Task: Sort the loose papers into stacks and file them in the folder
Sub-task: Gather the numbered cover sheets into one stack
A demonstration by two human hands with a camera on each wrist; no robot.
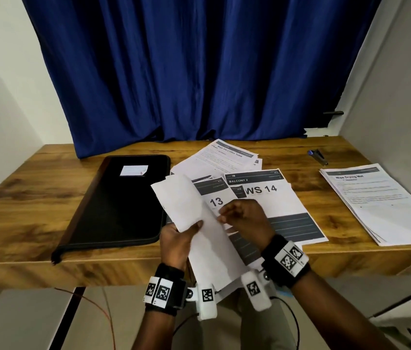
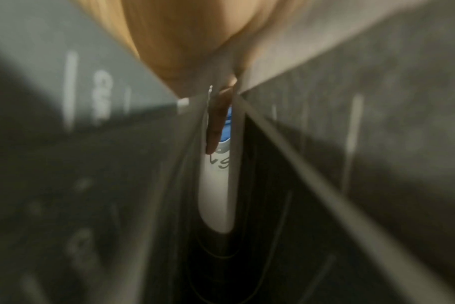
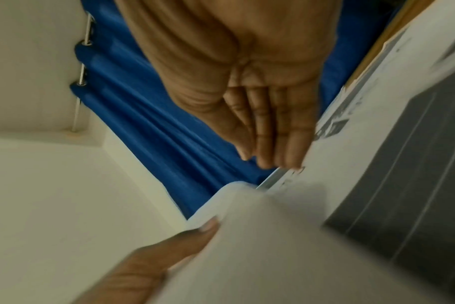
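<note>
While both hands (image 1: 209, 223) hold papers (image 1: 199, 215) — folder (image 1: 121, 200) closed | stack (image 1: 381, 203) apart

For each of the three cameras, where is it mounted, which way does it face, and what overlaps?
Head: on the head, facing forward and down at the table, folder, papers, curtain; both forearms, left hand, right hand show.
Left wrist: under the held sheets, blurred; only a bit of palm shows.
Right wrist: along the right hand's palm toward the curtain; a left thumb on the sheets.
Shared: head and right wrist both show curtain and sheets.
</note>
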